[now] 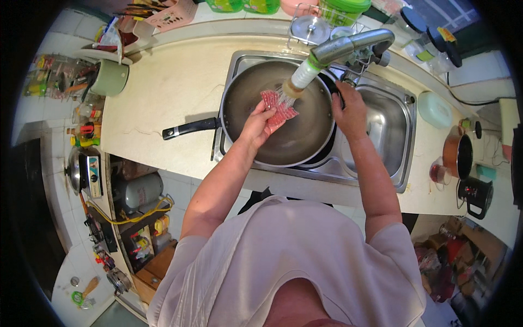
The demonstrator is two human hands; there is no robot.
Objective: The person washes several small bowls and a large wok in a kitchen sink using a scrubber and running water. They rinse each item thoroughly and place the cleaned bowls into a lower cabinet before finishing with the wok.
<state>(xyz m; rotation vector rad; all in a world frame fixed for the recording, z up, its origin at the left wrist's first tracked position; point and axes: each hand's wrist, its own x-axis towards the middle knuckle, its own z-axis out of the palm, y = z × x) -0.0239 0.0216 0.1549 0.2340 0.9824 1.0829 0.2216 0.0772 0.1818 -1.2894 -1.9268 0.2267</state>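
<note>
My left hand (259, 124) grips a red sponge cloth with pale stripes (281, 116) above the wok. Water streams onto the cloth from the white spray head (304, 75) of a metal faucet (351, 41). The large wok (245, 135) has a grey-brown inside and rests over the left basin of a steel double sink (327, 173). Its long black handle (192, 128) points left over the counter. At the wok's right edge, my right hand (351, 108) has its thumb and fingers around the short dark side handle, which is mostly covered.
The right basin (382, 139) lies beside my right forearm. A wire rack (292, 30) with lids stands behind the sink. Right of it are a pale green container (434, 109), a copper-coloured pot (451, 153), a glass (440, 175) and a black kettle (474, 196). A green pot (110, 77) stands far left.
</note>
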